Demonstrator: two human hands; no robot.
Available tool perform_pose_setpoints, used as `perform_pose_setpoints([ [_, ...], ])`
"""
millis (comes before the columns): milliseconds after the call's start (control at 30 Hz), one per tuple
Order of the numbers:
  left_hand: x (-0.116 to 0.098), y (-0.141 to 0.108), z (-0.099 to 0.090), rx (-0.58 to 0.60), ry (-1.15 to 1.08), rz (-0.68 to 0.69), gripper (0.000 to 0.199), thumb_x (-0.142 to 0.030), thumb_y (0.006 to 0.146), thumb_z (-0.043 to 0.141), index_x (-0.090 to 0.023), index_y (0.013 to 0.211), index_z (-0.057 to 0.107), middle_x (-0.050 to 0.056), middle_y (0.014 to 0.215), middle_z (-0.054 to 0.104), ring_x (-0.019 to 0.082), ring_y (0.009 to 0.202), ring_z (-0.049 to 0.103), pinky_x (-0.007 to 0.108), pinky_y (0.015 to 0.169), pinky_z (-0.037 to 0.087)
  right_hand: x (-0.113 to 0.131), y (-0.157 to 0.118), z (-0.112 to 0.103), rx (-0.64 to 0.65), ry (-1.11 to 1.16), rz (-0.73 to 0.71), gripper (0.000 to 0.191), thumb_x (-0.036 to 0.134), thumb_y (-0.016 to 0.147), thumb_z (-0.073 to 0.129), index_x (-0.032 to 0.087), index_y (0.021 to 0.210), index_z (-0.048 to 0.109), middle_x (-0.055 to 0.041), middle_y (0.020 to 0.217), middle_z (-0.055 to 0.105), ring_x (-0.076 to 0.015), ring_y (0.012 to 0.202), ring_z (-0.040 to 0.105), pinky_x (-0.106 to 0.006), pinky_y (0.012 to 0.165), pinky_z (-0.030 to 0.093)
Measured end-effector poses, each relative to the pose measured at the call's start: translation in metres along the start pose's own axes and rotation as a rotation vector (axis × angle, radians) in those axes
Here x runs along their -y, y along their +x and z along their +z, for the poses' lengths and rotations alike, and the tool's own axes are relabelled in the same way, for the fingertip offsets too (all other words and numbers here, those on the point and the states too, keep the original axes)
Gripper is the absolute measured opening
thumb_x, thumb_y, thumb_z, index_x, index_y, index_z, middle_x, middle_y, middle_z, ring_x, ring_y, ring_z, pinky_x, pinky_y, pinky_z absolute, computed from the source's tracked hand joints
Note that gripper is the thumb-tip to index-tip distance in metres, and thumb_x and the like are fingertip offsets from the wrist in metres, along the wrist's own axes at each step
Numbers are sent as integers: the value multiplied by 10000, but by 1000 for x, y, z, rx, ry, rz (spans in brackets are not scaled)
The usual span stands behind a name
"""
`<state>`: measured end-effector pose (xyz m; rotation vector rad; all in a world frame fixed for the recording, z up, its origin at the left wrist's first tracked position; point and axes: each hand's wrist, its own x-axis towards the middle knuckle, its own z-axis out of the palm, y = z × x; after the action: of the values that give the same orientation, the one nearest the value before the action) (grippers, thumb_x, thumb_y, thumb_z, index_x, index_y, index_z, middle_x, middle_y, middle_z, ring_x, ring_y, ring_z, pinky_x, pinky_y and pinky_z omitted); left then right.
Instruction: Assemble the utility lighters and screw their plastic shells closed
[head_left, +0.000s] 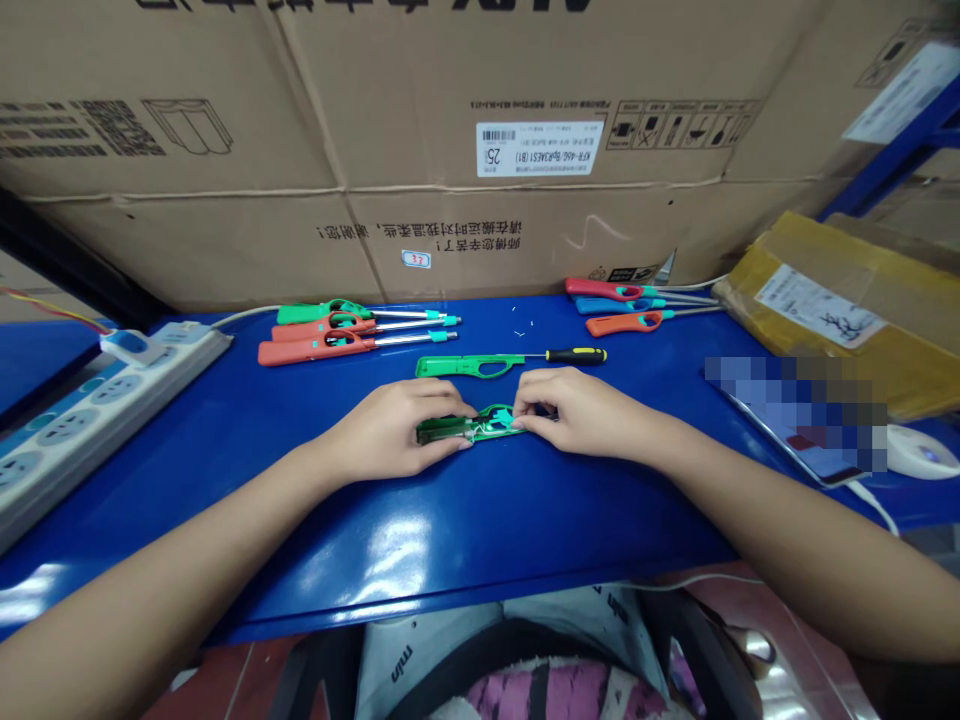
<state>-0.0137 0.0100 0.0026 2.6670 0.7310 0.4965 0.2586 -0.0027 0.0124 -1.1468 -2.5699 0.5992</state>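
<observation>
An opened green gas lighter [491, 424] lies on the blue table, its inside facing up with a dark translucent fuel tank [444, 430] and a teal trigger [501, 417]. My left hand [401, 425] grips the tank end between thumb and fingers. At the trigger end, the fingertips of my right hand [574, 412] are pinched together on the lighter; the exact part between them is hidden. Just beyond my hands lies a loose green casing half [469, 366]. A black and yellow screwdriver [576, 355] rests with its shaft tip against that casing.
Several lighters [322, 347] lie at the back left, and another group [626, 322] at the back right. A power strip [112, 400] borders the left side. On the right are a phone [780, 430], a white mouse [921, 452] and a taped parcel [802, 300]. Large cardboard [420, 130] stands behind.
</observation>
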Motion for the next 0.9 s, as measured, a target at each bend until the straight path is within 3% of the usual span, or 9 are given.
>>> perform_pose_setpoints([
  [533,1,-1,1,-2,62,58,281,-352,987,634,-189,1180,756,65,1037,741,215,956,705,341,843,573,-4,3,1,-1,82,33,85,137,903,665,159,828,697,-32,865,690,-152,778,590,-277,702,400],
  [900,0,-1,2,-4,144,106,277,-341,1002,616,-186,1189,749,59,1024,735,211,926,701,334,811,559,-2,1,4,-40,58,-48,115,144,921,637,165,810,615,-12,831,640,-137,740,555,-263,670,369],
])
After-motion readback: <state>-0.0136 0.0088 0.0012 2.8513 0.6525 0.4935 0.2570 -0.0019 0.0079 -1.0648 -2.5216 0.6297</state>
